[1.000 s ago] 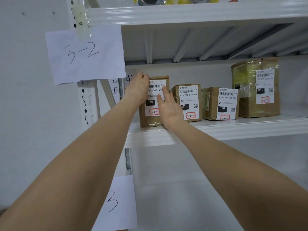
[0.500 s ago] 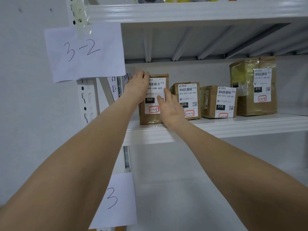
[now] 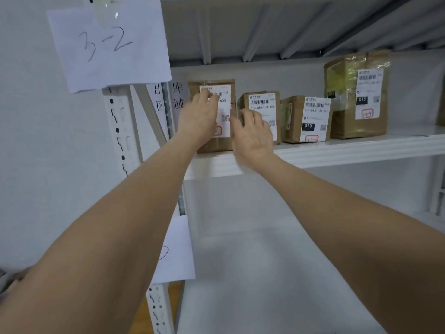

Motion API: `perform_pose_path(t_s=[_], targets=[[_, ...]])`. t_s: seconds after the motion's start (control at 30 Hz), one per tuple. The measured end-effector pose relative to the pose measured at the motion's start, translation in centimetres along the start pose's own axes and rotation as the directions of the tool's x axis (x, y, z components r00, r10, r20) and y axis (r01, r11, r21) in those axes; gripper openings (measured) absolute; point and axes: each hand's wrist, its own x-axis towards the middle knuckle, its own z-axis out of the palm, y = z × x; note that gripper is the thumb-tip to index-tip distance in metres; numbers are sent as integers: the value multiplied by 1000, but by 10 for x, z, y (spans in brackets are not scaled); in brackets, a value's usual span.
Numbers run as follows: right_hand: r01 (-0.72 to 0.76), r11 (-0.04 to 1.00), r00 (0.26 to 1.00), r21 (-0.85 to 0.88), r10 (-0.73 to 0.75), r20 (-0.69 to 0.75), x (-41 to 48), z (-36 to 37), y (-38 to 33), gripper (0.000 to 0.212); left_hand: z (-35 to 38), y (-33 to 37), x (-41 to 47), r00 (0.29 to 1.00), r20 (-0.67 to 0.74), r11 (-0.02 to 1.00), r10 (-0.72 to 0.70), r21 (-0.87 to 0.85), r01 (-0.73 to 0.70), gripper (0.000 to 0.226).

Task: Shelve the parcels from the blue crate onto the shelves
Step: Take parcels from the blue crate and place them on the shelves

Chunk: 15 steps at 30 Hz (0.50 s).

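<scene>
The parcel [image 3: 214,148] is a small upright brown paper package, taped over, with a white shipping label on its front carrying a barcode, a code ending in A05, a QR square and a red-outlined handwritten mark at the bottom. It stands on the shelf [image 3: 337,151] at the left end of a row, near 12 o'clock in the view. To its 3 o'clock are a shorter parcel [image 3: 263,101], a third parcel [image 3: 292,116] and a taller parcel [image 3: 346,92], all labelled the same way. At its 9 o'clock is the perforated upright [image 3: 120,131], which bears a paper sign [image 3: 108,44] reading 3-2. The left hand [image 3: 199,119] is in front of the label with fingers straight and together, pointing to 12 o'clock. Whether they press on the paper I cannot tell. The right hand [image 3: 252,137] is loosely spread and holds nothing. Half a second ago the left hand gripped the parcel's top left corner and the right lay flat on its label. Now the left has slid down over the label, and the right has moved off toward 3 o'clock, in front of the shorter parcel. The parcel stands where it did.
</scene>
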Motion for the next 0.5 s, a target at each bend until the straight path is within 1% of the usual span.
perform_pose_path(t_s=[0.07, 0.17, 0.27, 0.33, 0.37, 0.43, 0.5], targets=[[3, 1000, 1000, 9, -3, -25, -16, -5, 10, 45, -2, 16, -12, 1000, -6, 1000, 11, -26, -11, 56], [3, 999, 1000, 42, -2, -24, -50, -17, 30, 42, -6, 49, -34, 997, -63, 995, 48, -89, -53, 40], [-11, 999, 1000, 43, 10, 28, -96, -27, 61, 40, -4, 91, -64, 989, -96, 983, 112, -134, -124, 28], [-30, 999, 995, 35, 26, 95, -130, -28, 87, 37, 2, 124, -88, 983, -91, 969, 161, -174, -175, 25], [-44, 999, 991, 32, 40, 131, -148, -29, 99, 37, 6, 142, -100, 982, -63, 964, 176, -193, -185, 25], [-79, 997, 975, 24, 72, 211, -186, -29, 124, 38, 15, 179, -126, 981, 65, 959, 184, -232, -164, 27], [-108, 994, 951, 2, 103, 292, -224, -27, 149, 41, 28, 218, -153, 964, 188, 955, 187, -265, -134, 30]])
